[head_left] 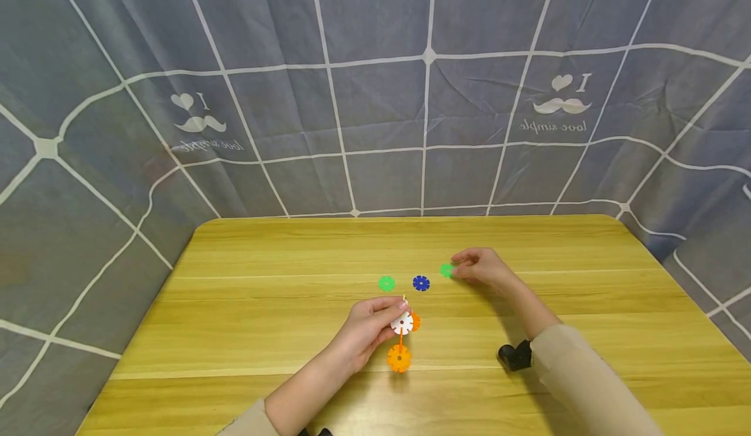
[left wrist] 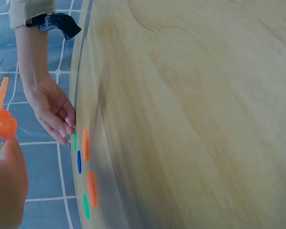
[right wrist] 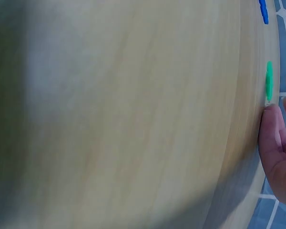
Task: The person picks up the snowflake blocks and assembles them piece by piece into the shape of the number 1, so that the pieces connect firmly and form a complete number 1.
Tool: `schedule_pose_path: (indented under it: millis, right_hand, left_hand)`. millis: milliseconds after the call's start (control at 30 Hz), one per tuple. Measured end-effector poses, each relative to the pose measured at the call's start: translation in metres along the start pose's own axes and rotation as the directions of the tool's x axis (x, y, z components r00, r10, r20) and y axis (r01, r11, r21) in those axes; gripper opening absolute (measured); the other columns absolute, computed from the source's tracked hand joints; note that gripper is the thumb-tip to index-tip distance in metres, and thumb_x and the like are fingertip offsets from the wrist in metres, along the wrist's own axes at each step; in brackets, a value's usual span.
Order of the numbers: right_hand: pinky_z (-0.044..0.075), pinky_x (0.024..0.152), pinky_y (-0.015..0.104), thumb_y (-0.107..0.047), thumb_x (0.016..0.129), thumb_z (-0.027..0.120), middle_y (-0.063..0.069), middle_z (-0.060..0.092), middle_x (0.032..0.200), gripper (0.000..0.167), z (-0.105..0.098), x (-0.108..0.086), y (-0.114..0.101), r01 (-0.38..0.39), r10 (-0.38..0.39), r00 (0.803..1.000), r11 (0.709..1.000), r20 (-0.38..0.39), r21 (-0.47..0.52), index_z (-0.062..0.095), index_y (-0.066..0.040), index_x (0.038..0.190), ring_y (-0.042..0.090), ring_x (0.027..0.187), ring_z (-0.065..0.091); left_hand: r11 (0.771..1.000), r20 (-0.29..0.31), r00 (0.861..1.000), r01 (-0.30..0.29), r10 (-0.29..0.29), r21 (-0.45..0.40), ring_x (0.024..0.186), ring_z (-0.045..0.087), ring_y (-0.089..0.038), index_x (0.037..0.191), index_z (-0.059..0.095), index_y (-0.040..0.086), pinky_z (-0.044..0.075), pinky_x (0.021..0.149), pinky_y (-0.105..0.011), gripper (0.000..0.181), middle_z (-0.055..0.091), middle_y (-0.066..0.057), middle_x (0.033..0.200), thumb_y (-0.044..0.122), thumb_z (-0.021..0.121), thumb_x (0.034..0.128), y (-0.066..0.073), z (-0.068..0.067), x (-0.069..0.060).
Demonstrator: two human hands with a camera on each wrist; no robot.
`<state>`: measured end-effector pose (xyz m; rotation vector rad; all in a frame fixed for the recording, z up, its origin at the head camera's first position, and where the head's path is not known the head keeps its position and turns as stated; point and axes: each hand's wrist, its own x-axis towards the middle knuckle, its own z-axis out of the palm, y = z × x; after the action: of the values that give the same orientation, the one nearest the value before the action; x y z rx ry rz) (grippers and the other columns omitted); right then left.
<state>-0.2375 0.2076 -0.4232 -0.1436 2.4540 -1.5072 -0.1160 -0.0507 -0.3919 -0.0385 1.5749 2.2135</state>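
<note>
My left hand [head_left: 375,324] pinches a joined set of notched plastic discs. A white disc [head_left: 401,322] faces the head camera, and an orange disc [head_left: 399,358] hangs below it on an orange piece seen edge-on. My right hand [head_left: 482,268] reaches to a green notched disc [head_left: 446,270] lying on the table. In the right wrist view its thumb tip is right by the edge of that green disc [right wrist: 269,81]; whether they touch I cannot tell. The fingers are loosely bent and do not grip it. A blue disc [head_left: 421,283] and another green disc [head_left: 386,283] lie to its left.
Two orange discs [left wrist: 86,145] lie on the wooden table [head_left: 246,319] in the left wrist view, beside the blue and green ones. A grey curtain with white lines [head_left: 381,103] surrounds the table's back and sides. A black wrist strap [head_left: 516,356] sits at the right sleeve.
</note>
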Motion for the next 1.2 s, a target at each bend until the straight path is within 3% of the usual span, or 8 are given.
schedule_pose_path:
  millis: [233,467,667,867,1200]
  right_hand:
    - [0.043,0.055,0.019,0.0,0.077,0.073,0.002,0.058,0.072,0.037,0.005,0.004,-0.003,-0.01,0.009,0.999,0.999,-0.031,-0.04,0.059,0.014,0.108,0.01,0.065,0.05]
    - [0.04,0.052,0.023,-0.007,0.072,0.08,0.003,0.053,0.068,0.032,0.012,0.011,-0.003,-0.036,0.018,0.995,0.982,-0.099,-0.184,0.065,0.007,0.097,0.013,0.06,0.045]
    - [0.037,0.054,0.025,-0.009,0.07,0.082,0.004,0.049,0.069,0.031,0.016,0.012,-0.007,-0.072,0.043,0.992,0.967,-0.122,-0.244,0.064,0.003,0.092,0.016,0.063,0.043]
    - [0.038,0.054,0.024,-0.006,0.069,0.082,0.005,0.048,0.07,0.031,0.018,0.016,-0.012,-0.102,0.075,0.989,0.969,-0.124,-0.226,0.061,0.004,0.089,0.016,0.064,0.043]
    - [0.04,0.052,0.021,-0.001,0.072,0.078,0.003,0.048,0.068,0.026,0.015,0.02,-0.012,-0.078,0.064,0.994,0.984,-0.093,-0.162,0.059,0.005,0.09,0.014,0.062,0.043]
  left_hand:
    - [1.0,0.003,1.0,-0.004,0.004,-0.003,0.082,0.063,-0.01,0.126,0.043,-0.018,0.052,0.074,-0.018,0.044,0.061,-0.021,0.108,0.009,0.057,0.0931,-0.001,0.001,0.001]
    - [1.0,-0.008,1.0,-0.002,0.002,0.009,0.082,0.064,-0.01,0.125,0.044,-0.018,0.052,0.074,-0.018,0.044,0.063,-0.018,0.105,0.009,0.057,0.0931,0.0,0.002,0.001]
    - [1.0,-0.011,1.0,-0.002,0.002,0.007,0.083,0.063,-0.01,0.126,0.044,-0.017,0.052,0.075,-0.018,0.044,0.061,-0.02,0.109,0.01,0.057,0.093,0.0,0.001,0.002]
    - [1.0,0.011,1.0,-0.004,0.004,0.009,0.085,0.063,-0.01,0.126,0.043,-0.018,0.052,0.076,-0.019,0.046,0.062,-0.018,0.109,0.01,0.057,0.0933,0.005,-0.003,0.005]
    - [1.0,0.024,1.0,0.015,-0.016,0.007,0.082,0.063,-0.009,0.125,0.044,-0.018,0.052,0.074,-0.018,0.045,0.061,-0.021,0.11,0.01,0.057,0.0928,0.012,-0.012,0.013]
